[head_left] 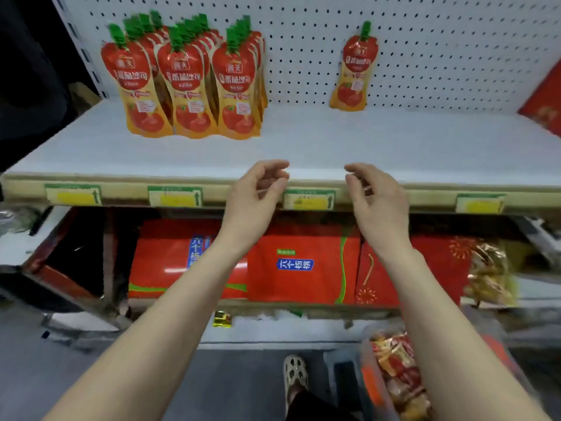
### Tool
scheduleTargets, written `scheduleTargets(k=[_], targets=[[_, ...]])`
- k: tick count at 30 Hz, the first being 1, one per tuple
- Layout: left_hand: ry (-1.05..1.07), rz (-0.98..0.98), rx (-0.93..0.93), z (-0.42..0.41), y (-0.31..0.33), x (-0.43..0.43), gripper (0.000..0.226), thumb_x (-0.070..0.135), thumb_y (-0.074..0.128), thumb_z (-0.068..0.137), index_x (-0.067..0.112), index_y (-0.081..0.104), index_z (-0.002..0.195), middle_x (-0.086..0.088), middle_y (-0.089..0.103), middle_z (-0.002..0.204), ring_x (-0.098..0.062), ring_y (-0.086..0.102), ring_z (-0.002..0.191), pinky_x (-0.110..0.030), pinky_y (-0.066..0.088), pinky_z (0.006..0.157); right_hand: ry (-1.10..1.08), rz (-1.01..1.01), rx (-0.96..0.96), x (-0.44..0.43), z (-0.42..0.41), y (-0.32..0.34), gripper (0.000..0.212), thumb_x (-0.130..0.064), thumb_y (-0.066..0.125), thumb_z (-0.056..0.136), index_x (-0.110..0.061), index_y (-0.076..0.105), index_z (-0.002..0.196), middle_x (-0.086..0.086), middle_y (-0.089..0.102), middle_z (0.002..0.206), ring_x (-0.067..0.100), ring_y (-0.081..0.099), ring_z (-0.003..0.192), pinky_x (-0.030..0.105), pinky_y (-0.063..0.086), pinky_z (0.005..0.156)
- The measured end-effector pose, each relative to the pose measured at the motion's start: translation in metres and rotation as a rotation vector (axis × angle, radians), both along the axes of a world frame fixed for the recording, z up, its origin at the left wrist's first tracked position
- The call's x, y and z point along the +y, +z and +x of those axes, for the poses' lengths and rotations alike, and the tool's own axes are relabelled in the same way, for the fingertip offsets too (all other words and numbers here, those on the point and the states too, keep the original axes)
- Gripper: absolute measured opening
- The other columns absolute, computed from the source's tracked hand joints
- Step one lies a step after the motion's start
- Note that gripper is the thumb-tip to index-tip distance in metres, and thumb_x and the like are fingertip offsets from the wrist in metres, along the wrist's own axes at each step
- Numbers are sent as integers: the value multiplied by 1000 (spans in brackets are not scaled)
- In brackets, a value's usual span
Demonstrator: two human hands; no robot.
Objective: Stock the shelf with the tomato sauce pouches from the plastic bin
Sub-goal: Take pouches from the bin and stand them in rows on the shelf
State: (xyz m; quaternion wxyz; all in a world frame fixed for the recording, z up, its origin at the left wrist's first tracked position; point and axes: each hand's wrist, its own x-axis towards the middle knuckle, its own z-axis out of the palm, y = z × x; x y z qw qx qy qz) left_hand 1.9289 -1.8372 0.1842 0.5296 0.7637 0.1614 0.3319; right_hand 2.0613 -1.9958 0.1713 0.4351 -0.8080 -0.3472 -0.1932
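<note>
Three rows of red and orange tomato sauce pouches with green caps stand upright at the back left of the white shelf. A single pouch leans against the pegboard further right. My left hand and my right hand hover side by side at the shelf's front edge, fingers loosely curled, holding nothing. The clear plastic bin sits on the floor at lower right, partly hidden by my right forearm, with more pouches inside.
Price tags line the shelf's front rail. Red boxes fill the lower shelf, a bag of snacks beside them. A red package sits at the shelf's far right. My shoe is on the grey floor.
</note>
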Motion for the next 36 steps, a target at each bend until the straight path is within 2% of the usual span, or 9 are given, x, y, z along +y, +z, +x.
scheduleTargets(k=[4,11,17,20,22,27,31,33,36], targets=[[-129,-37,75,-14,-47,-67,23,14,59,91,23,66,111,3,71,98,-12,66,92,-30,53,87,-183,-8,24,-99,-41,-62,20,-17,56,98,-13,73,107,0,74,104,19,66,95,30,47,86],[-372,-82,365,-12,-153,-178,25,12,59,91,27,64,112,10,69,100,-5,64,92,-19,50,82,-425,-173,448,-254,-90,-190,19,-15,56,98,-12,73,107,3,74,104,23,68,99,37,52,84],[-522,-88,630,4,-236,-262,29,17,59,93,21,59,122,9,65,111,-5,62,100,-26,51,87,-522,-315,738,-354,-93,-271,20,-19,57,97,-19,73,109,-1,74,106,21,68,94,34,51,76],[-512,-98,712,25,-279,-298,31,13,61,91,18,60,122,4,66,114,-13,63,103,-32,51,91,-499,-359,836,-389,-68,-302,20,-18,57,97,-19,71,112,1,73,105,22,67,93,28,45,71],[-481,-101,768,39,-310,-322,31,9,62,90,16,60,120,0,66,115,-18,64,103,-31,50,91,-483,-424,880,-407,-41,-323,23,-13,57,96,-16,70,115,8,73,103,30,67,93,32,46,70],[-406,-72,866,81,-385,-364,37,19,63,89,19,59,126,-2,65,122,-18,63,108,-36,50,95,-376,-655,1010,-430,59,-404,41,-13,58,94,-9,55,135,19,64,127,37,61,116,42,48,96],[-387,51,887,113,-435,-385,36,19,59,92,19,59,127,-4,64,124,-21,60,114,-32,48,94,-286,-796,1033,-423,119,-467,43,-18,62,91,-2,53,130,23,63,124,39,59,117,39,45,94],[-395,117,918,123,-458,-392,37,24,57,92,16,58,128,-8,63,126,-27,59,114,-35,47,95,-274,-811,1020,-413,138,-498,44,-29,62,90,-3,53,126,23,63,120,41,60,114,41,46,92],[-381,155,1011,129,-484,-398,40,24,56,94,17,54,133,-9,58,133,-29,56,117,-35,44,95,-302,-784,1043,-402,156,-532,74,-52,69,82,-13,42,138,16,59,129,38,56,119,44,45,100]])
